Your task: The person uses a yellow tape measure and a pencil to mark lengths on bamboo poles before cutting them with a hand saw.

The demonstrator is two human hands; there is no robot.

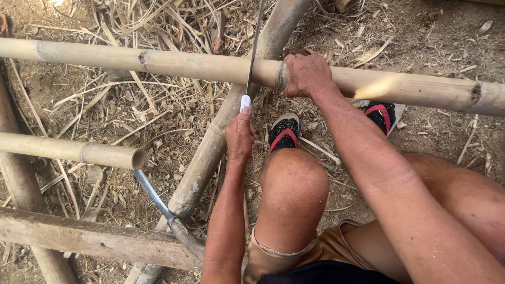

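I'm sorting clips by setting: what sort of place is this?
Probably an outdoor, rural work spot for cutting bamboo. The ground is bare dirt strewn with dry husks and straw, long bamboo poles lie across rough supports, and the left hand works a saw while the right hand steadies the pole.
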